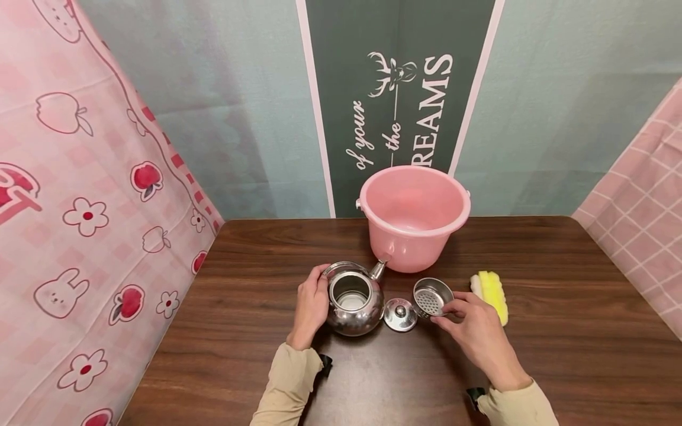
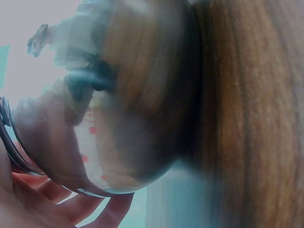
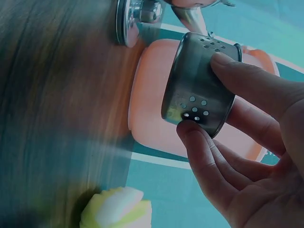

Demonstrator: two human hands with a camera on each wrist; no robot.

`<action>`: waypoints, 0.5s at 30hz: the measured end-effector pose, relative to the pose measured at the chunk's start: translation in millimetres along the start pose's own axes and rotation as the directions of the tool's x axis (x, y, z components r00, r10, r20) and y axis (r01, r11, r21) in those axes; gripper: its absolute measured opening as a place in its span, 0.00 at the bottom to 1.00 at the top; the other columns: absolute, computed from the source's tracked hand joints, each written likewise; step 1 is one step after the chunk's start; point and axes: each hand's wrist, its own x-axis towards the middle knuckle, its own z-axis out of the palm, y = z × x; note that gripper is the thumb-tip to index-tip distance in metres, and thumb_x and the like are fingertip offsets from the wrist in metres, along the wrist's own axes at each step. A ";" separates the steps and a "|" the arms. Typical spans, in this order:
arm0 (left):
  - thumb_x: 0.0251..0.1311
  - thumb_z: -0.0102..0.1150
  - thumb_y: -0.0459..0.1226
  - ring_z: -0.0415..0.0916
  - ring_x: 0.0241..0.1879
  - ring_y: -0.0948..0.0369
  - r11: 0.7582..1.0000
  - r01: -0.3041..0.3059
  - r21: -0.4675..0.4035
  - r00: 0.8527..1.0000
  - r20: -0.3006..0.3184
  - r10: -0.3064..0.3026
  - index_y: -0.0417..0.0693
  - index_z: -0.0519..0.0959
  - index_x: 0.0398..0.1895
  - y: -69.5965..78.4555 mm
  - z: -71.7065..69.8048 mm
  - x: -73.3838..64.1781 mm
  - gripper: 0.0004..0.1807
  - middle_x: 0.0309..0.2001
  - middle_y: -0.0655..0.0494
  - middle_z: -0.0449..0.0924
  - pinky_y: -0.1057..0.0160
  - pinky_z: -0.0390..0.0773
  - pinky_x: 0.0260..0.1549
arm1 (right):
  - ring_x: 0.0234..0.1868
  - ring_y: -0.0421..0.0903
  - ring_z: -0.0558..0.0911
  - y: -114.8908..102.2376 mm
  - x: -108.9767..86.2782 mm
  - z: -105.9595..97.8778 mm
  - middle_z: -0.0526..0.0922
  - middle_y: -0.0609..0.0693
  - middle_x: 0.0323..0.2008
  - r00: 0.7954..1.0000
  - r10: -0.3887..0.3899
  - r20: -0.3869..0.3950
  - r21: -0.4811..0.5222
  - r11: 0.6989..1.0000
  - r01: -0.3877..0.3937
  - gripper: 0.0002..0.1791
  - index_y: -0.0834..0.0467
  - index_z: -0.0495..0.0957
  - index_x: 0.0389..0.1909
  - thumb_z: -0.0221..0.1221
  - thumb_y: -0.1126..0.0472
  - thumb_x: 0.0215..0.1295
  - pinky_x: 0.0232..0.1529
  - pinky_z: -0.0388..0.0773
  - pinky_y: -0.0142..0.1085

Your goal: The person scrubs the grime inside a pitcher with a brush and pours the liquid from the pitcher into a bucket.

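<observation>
As the left hand (image 1: 311, 305) grips a steel teapot (image 1: 354, 323) on the brown table (image 1: 256, 278), the right hand (image 1: 482, 334) pinches a perforated metal strainer (image 1: 428, 303) raised near the lid (image 1: 400, 319); the strainer looks light, stiff and slick, best held by its sides.

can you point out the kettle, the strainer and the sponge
Kettle (image 1: 356, 323): head view, body below the opening
Strainer (image 3: 197, 78): right wrist view, side wall
Sponge (image 1: 492, 296): head view, yellow part
</observation>
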 end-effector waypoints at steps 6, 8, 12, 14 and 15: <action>0.69 0.43 0.34 0.81 0.51 0.54 1.000 0.003 0.004 1.000 0.000 -0.003 0.48 0.79 0.51 -1.4 0.9 1.3 0.15 0.46 0.52 0.86 0.52 0.75 0.54 | 0.38 0.55 0.84 1.2 -1.4 -5.4 0.84 0.62 0.38 0.995 0.059 0.076 -0.005 0.998 -0.059 0.11 0.58 0.83 0.23 0.76 0.62 0.39 0.40 0.79 0.51; 0.69 0.43 0.34 0.81 0.52 0.54 1.000 0.002 -0.001 1.000 0.001 -0.002 0.47 0.79 0.51 -1.8 0.9 1.4 0.15 0.46 0.52 0.86 0.52 0.75 0.54 | 0.40 0.57 0.83 2.5 -1.6 -7.0 0.83 0.64 0.40 0.990 0.085 0.110 -0.012 0.996 -0.084 0.11 0.59 0.83 0.24 0.76 0.62 0.40 0.42 0.79 0.53; 0.69 0.43 0.34 0.81 0.52 0.54 1.000 0.005 0.003 1.000 0.003 -0.005 0.47 0.79 0.51 -1.4 0.4 0.9 0.15 0.46 0.52 0.86 0.52 0.75 0.54 | 0.41 0.59 0.83 7.5 -4.7 -5.7 0.83 0.65 0.38 0.992 0.076 0.097 -0.033 0.997 -0.073 0.11 0.59 0.83 0.22 0.76 0.63 0.39 0.42 0.79 0.54; 0.69 0.43 0.33 0.81 0.52 0.54 1.000 0.005 0.003 1.000 0.004 -0.005 0.47 0.79 0.51 -1.1 0.4 0.5 0.15 0.46 0.52 0.86 0.52 0.75 0.54 | 0.40 0.59 0.83 9.8 -6.6 -4.4 0.83 0.65 0.37 0.995 0.061 0.075 -0.041 0.997 -0.058 0.12 0.58 0.82 0.20 0.77 0.64 0.37 0.41 0.79 0.53; 0.69 0.43 0.33 0.81 0.52 0.54 1.000 0.006 0.003 1.000 0.004 -0.006 0.47 0.79 0.51 -1.0 0.4 0.5 0.15 0.46 0.52 0.86 0.52 0.75 0.54 | 0.40 0.59 0.83 10.5 -7.4 -4.1 0.84 0.65 0.37 0.996 0.058 0.071 -0.044 0.998 -0.055 0.12 0.58 0.82 0.19 0.77 0.64 0.36 0.41 0.79 0.53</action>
